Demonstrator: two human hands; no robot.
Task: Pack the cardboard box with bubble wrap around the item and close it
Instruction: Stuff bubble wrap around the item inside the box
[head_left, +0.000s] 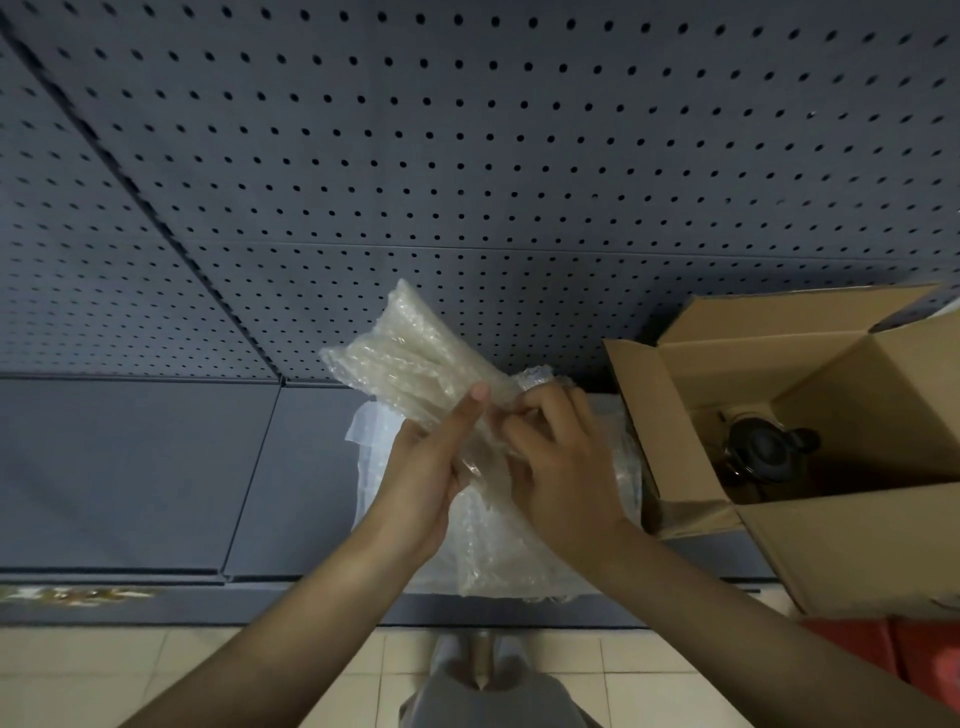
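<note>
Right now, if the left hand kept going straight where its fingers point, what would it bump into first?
The left hand already grips the bubble wrap. Past that, it would probably reach the pegboard wall, though depth is unclear.

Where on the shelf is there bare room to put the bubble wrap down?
Bare: the grey shelf left of the flat wrap sheet. Crowded: the right, where the open cardboard box holds a dark item. Both hands, left hand and right hand, hold the bubble wrap.

Box (810, 395) mouth open; shelf (130, 467) left bare.
</note>
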